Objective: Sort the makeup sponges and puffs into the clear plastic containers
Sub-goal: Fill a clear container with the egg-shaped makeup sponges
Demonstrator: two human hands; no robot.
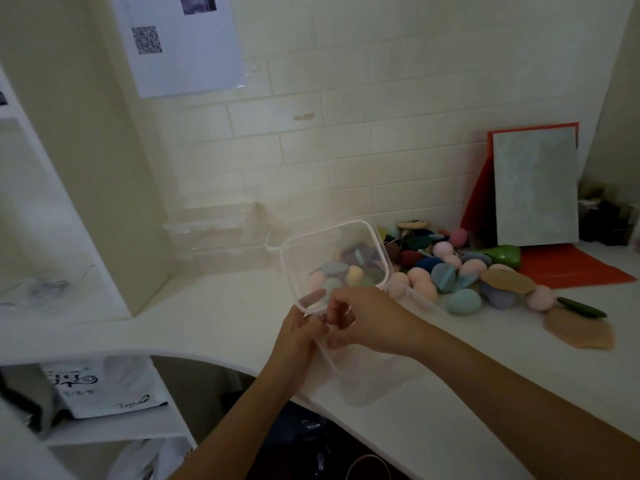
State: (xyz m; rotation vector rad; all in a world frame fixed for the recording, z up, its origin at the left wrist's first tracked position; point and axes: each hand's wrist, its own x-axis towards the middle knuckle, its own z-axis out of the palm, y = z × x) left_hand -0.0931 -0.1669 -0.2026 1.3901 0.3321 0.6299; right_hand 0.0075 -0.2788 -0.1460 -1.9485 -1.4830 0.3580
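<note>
A clear square plastic container point(377, 247) is tilted up above the white desk, and several pastel sponges point(337, 271) show through it. My left hand point(299, 336) and my right hand point(367, 318) meet at its near corner, fingers curled and pinching the clear rim. Another clear plastic piece point(367, 379) lies on the desk just below my hands; whether it is a lid or a box I cannot tell. To the right lies a loose pile of coloured sponges and puffs point(450, 271), with a flat tan puff point(578, 329) at its near right end.
More clear containers point(211, 230) are stacked against the back wall on the left. A grey panel point(535, 188) leans on a red board point(568, 268) at the right. The desk's curved front edge point(207, 358) runs under my arms, with shelves at the left.
</note>
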